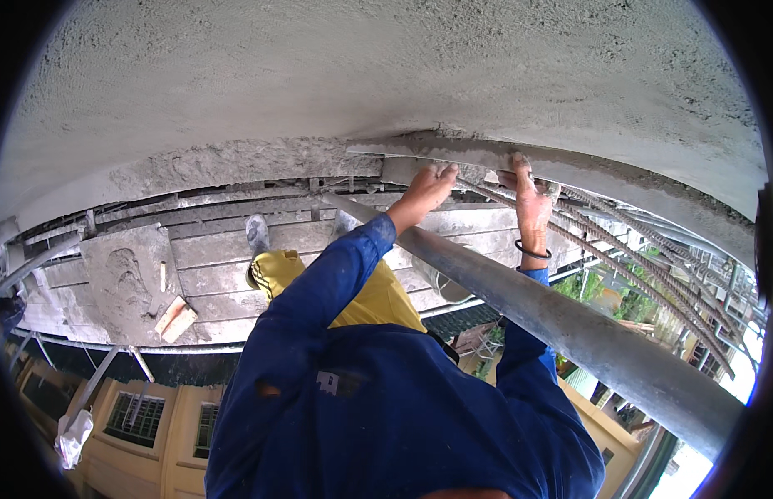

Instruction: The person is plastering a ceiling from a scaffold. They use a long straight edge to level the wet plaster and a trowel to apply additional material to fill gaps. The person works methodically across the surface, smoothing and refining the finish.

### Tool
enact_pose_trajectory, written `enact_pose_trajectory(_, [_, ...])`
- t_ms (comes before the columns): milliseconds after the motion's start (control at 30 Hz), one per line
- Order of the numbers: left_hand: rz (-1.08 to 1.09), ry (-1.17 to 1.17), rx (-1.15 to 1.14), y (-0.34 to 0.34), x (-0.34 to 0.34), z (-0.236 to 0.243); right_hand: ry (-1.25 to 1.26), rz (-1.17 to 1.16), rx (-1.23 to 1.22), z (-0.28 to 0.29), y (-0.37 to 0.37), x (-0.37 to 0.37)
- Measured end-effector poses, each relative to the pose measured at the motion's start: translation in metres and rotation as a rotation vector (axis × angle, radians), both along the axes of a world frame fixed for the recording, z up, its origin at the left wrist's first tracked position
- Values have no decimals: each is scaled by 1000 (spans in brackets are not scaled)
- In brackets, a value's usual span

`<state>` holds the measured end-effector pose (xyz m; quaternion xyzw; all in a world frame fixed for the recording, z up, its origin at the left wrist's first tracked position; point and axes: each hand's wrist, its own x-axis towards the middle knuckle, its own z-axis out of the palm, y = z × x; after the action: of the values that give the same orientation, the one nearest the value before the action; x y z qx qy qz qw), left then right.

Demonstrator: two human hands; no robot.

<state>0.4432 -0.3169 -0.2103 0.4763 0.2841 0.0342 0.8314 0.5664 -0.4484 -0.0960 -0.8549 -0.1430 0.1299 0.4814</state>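
Right fingers (520,164) hold the strip (582,170) edge, a pole (578,328) crossing that forearm (534,239).

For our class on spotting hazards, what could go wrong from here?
The long grey strip could slip from the right hand and scrape the grey surface above. The metal pole crosses over the right forearm and might hamper its reach. The wooden piece, near the planks' edge, could get kicked off.

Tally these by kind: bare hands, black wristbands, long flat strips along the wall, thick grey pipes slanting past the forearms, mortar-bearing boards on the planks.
Bare hands (left hand, right hand): 2
Black wristband: 1
Long flat strip: 1
Thick grey pipe: 1
Mortar-bearing board: 1
Total: 6
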Motion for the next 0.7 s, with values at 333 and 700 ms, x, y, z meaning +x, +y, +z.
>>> enact_pose_trajectory(333, [373, 69, -1001, -8, 97, -58, -225, 74, -143, 11, 20, 30])
enact_pose_trajectory(700, [403, 76, -924, -30, 133, -66, -330, 24, -223, -7, 33, 50])
